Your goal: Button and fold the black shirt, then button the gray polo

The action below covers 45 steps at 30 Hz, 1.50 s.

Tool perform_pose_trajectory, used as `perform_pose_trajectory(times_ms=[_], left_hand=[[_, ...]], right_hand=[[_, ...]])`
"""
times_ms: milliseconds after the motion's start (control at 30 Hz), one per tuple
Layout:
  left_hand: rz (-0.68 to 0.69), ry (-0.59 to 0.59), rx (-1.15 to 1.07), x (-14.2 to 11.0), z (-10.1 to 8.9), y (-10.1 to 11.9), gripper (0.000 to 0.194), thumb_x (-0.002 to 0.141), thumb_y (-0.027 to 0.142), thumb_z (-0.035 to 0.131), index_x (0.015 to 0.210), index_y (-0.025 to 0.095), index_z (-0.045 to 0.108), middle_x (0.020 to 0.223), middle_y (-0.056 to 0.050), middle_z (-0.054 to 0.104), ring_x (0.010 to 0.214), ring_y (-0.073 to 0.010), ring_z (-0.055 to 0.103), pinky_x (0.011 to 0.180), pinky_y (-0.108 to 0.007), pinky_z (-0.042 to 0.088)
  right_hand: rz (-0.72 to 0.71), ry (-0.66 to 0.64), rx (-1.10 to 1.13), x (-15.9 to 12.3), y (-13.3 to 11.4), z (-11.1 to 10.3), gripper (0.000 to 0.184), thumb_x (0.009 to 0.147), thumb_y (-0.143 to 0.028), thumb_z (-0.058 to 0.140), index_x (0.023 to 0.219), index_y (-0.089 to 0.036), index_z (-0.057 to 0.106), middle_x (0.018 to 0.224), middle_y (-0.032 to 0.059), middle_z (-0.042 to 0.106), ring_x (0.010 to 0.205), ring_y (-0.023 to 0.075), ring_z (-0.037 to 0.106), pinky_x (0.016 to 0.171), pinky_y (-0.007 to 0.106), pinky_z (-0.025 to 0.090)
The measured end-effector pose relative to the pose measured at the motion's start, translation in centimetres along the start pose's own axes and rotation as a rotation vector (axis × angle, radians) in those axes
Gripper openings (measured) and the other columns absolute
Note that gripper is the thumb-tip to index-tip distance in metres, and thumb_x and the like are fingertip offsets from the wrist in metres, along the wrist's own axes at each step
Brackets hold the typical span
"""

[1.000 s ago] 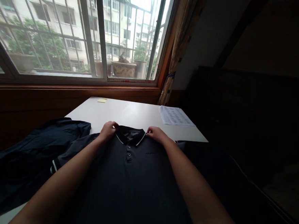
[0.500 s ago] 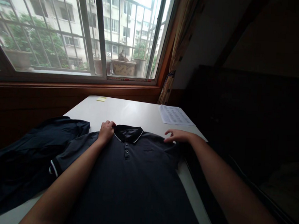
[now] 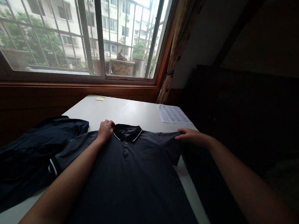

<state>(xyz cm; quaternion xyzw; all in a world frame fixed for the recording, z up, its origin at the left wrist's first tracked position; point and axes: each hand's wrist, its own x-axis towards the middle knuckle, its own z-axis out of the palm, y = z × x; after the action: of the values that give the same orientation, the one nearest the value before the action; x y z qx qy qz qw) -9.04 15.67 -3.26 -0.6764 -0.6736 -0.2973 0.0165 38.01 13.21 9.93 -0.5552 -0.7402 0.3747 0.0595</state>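
Observation:
A dark grey polo shirt [image 3: 137, 179] lies spread face up, its black collar with white trim toward the window and two buttons showing on the placket. My left hand [image 3: 105, 131] is closed on the shirt's shoulder just left of the collar. At the outer end of the other shoulder, by the sleeve, my right hand [image 3: 188, 135] pinches the cloth between thumb and fingers. The left sleeve lies flat, with its white-striped cuff beside my left forearm. The shirt's lower hem is out of view.
A dark navy garment [image 3: 42, 145] lies crumpled at the left, partly over the edge of the white table [image 3: 129, 112]. Printed sheets [image 3: 175, 114] lie at the far right corner, a yellow sticky note [image 3: 100, 98] at the far left. Beyond are a window and a curtain [image 3: 165, 87].
My right hand has moved right along the shoulder and closed on the sleeve cloth, which is now drawn out straighter. My left hand keeps its hold by the collar.

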Motion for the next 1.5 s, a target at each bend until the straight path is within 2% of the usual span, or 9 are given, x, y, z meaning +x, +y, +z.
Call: perform_pose_trajectory(times_ms=[100, 167, 333, 500, 667, 867, 1000, 1167, 1500], left_hand=[[0.002, 0.001, 0.001, -0.1, -0.1, 0.1, 0.017, 0.088, 0.019, 0.055, 0.099, 0.022, 0.069, 0.102, -0.01, 0.062, 0.102, -0.0317, 0.054, 0.095, -0.043, 0.046], [0.003, 0.0, 0.0, -0.1, -0.1, 0.1, 0.018, 0.088, 0.019, 0.055, 0.099, 0.023, 0.069, 0.103, -0.01, 0.063, 0.102, -0.0311, 0.054, 0.095, -0.043, 0.046], [0.006, 0.001, 0.0, 0.0, 0.0, 0.1, 0.017, 0.088, 0.02, 0.055, 0.099, 0.024, 0.069, 0.101, -0.01, 0.062, 0.102, -0.0313, 0.055, 0.094, -0.043, 0.047], [0.037, 0.012, -0.004, -0.2, -0.3, 0.5, 0.016, 0.09, 0.02, 0.056, 0.101, 0.023, 0.067, 0.102, -0.01, 0.062, 0.102, -0.0304, 0.055, 0.098, -0.044, 0.045], [0.082, 0.061, -0.009, -0.7, -1.3, 1.9, 0.021, 0.094, 0.022, 0.054, 0.113, 0.02, 0.063, 0.111, -0.012, 0.059, 0.11, -0.0309, 0.052, 0.102, -0.044, 0.043], [0.205, 0.014, -0.011, -2.9, -3.5, 4.8, 0.02, 0.098, 0.03, 0.05, 0.11, 0.022, 0.064, 0.113, -0.01, 0.06, 0.112, -0.0292, 0.052, 0.101, -0.041, 0.044], [0.304, -0.107, 0.012, -6.7, -4.1, 4.8, 0.032, 0.096, 0.038, 0.054, 0.123, 0.024, 0.064, 0.126, -0.01, 0.063, 0.121, -0.0288, 0.053, 0.108, -0.041, 0.041], [0.21, -0.278, 0.106, -9.4, -4.0, 1.2, 0.06, 0.098, 0.055, 0.045, 0.15, 0.024, 0.045, 0.16, -0.012, 0.04, 0.149, -0.0326, 0.031, 0.122, -0.053, 0.019], [0.247, -0.366, 0.117, -5.2, -4.1, -1.6, 0.062, 0.1, 0.058, 0.04, 0.153, 0.025, 0.042, 0.164, -0.01, 0.032, 0.153, -0.0282, 0.025, 0.123, -0.051, 0.015]], right_hand=[[-0.044, 0.082, 0.343, -1.5, -0.3, 0.4, 0.043, 0.072, -0.053, 0.075, 0.096, -0.022, 0.057, 0.1, 0.0056, 0.07, 0.089, 0.0211, 0.068, 0.076, 0.031, 0.055], [-0.032, 0.145, 0.383, -1.8, -0.1, 0.7, 0.042, 0.075, -0.051, 0.074, 0.1, -0.022, 0.057, 0.095, 0.0048, 0.07, 0.083, 0.0197, 0.069, 0.069, 0.029, 0.054], [0.188, 0.283, -0.28, -1.0, 0.7, 1.0, 0.031, 0.085, -0.041, 0.067, 0.108, -0.02, 0.066, 0.098, 0.0066, 0.074, 0.08, 0.0216, 0.07, 0.063, 0.028, 0.052], [0.256, 0.406, -0.565, -1.0, 0.1, 2.7, 0.025, 0.079, -0.021, 0.073, 0.103, -0.017, 0.069, 0.1, 0.0166, 0.072, 0.099, 0.0363, 0.067, 0.083, 0.044, 0.051], [0.081, 0.518, -0.7, -0.3, -3.3, 6.8, 0.025, 0.093, -0.018, 0.054, 0.115, -0.015, 0.066, 0.129, 0.0268, 0.059, 0.127, 0.0441, 0.049, 0.104, 0.059, 0.037], [-0.222, 0.33, -0.673, 3.3, -6.5, 14.0, 0.052, 0.1, -0.041, 0.049, 0.147, -0.02, 0.049, 0.155, 0.0129, 0.046, 0.142, 0.0291, 0.041, 0.117, 0.041, 0.032], [-0.25, 0.267, -0.627, 5.9, -6.5, 17.1, 0.065, 0.102, -0.055, 0.036, 0.155, -0.017, 0.039, 0.165, 0.0125, 0.028, 0.152, 0.0317, 0.025, 0.121, 0.049, 0.025], [-0.253, 0.272, -0.583, 9.0, -5.7, 16.7, 0.073, 0.102, -0.061, 0.026, 0.159, -0.015, 0.031, 0.167, 0.0119, 0.021, 0.155, 0.0282, 0.015, 0.124, 0.048, 0.015], [-0.27, 0.289, -0.577, 11.3, -3.9, 14.7, 0.069, 0.102, -0.063, 0.029, 0.159, -0.024, 0.031, 0.169, 0.0053, 0.016, 0.155, 0.027, 0.013, 0.125, 0.046, 0.013]])
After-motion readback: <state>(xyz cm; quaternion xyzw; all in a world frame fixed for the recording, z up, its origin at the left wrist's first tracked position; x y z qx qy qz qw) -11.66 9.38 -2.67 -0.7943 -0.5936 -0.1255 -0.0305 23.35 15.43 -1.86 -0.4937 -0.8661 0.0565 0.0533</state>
